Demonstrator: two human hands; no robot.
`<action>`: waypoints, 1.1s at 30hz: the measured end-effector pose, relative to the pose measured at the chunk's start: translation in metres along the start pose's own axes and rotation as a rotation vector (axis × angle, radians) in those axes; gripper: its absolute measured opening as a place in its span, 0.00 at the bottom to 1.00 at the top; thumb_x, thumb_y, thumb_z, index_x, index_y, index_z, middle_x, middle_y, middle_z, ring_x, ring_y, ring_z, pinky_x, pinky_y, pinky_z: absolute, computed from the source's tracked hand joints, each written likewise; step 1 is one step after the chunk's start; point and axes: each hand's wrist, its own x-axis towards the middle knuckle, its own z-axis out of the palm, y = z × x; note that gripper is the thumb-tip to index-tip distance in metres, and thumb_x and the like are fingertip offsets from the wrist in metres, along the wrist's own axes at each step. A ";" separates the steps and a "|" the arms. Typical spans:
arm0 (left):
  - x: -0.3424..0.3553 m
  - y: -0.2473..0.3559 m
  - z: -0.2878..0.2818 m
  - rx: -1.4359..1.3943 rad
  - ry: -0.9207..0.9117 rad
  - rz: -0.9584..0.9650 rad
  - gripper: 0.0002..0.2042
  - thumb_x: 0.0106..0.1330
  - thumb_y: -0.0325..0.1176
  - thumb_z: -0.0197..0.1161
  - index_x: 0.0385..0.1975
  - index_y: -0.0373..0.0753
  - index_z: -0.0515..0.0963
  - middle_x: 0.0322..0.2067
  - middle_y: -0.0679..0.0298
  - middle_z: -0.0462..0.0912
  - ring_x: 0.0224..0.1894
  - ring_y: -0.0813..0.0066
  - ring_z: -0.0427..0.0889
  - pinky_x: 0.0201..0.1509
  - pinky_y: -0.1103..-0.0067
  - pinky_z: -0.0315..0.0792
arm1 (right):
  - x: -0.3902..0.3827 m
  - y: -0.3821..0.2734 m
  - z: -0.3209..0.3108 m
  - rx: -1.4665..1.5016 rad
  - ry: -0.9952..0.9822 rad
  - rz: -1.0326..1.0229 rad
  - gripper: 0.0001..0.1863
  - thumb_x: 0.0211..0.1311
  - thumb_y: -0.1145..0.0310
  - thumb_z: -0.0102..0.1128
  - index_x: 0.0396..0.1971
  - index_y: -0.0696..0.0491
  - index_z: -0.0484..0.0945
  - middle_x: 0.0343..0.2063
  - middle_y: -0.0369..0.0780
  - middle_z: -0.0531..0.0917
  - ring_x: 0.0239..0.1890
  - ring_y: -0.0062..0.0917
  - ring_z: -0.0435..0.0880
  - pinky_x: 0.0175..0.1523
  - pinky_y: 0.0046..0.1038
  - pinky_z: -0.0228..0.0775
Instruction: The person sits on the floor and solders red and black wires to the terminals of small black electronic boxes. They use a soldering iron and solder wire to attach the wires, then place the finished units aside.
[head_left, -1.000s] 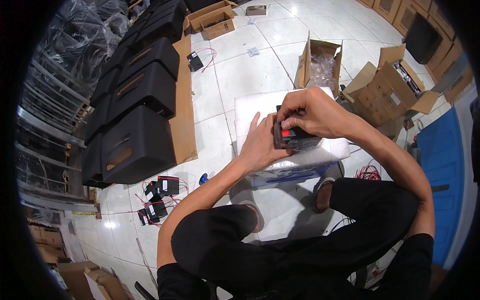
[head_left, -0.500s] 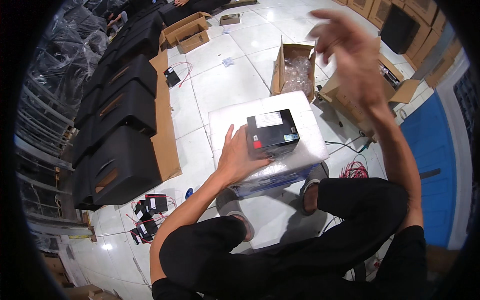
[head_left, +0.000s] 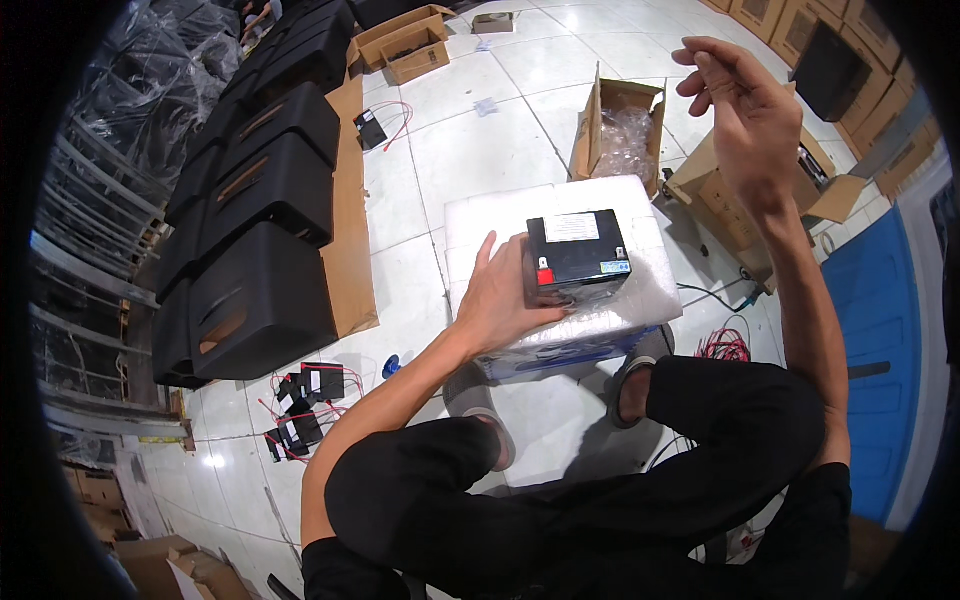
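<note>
A black battery (head_left: 580,243) with a white label and two terminals, one with a red base, sits on a white foam block (head_left: 480,215) between my legs. My left hand (head_left: 505,300) is wrapped against the battery's left side, thumb along its near edge, some fingertips hidden. My right hand (head_left: 745,125) is raised at the upper right, away from the battery, its fingers loosely bent and apart with nothing visible in them.
Black moulded cases (head_left: 255,285) lie on cardboard at left, near batteries with red wires (head_left: 298,430). Open cartons (head_left: 620,130) and cables stand at right, by a blue plastic panel (head_left: 865,320). Stacked boxes line the upper right. Another person (head_left: 258,15) is partly visible at top left.
My right hand has left the battery top and risen to the upper right, uncovering the label and terminals. My left hand has stayed at the battery's side.
</note>
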 end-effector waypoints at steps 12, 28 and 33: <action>-0.010 0.000 0.005 -0.013 0.202 0.231 0.42 0.43 0.38 0.79 0.58 0.29 0.62 0.52 0.45 0.72 0.56 0.46 0.72 0.71 0.58 0.57 | -0.023 0.018 0.029 -0.002 -0.411 0.436 0.11 0.69 0.73 0.55 0.46 0.60 0.83 0.33 0.42 0.87 0.28 0.18 0.82 0.33 0.23 0.76; -0.020 0.001 0.017 0.294 0.359 0.839 0.28 0.48 0.20 0.68 0.50 0.32 0.64 0.51 0.41 0.75 0.43 0.48 0.82 0.40 0.68 0.83 | -0.072 0.040 0.089 -0.011 -1.074 0.189 0.10 0.59 0.78 0.59 0.39 0.65 0.82 0.30 0.55 0.84 0.35 0.45 0.86 0.42 0.37 0.76; -0.019 -0.002 0.018 0.216 0.348 0.769 0.26 0.51 0.23 0.64 0.51 0.29 0.64 0.53 0.38 0.73 0.46 0.45 0.79 0.45 0.66 0.81 | -0.067 0.036 0.125 0.087 -1.333 0.002 0.21 0.59 0.78 0.58 0.54 0.60 0.74 0.34 0.54 0.85 0.36 0.49 0.85 0.42 0.41 0.75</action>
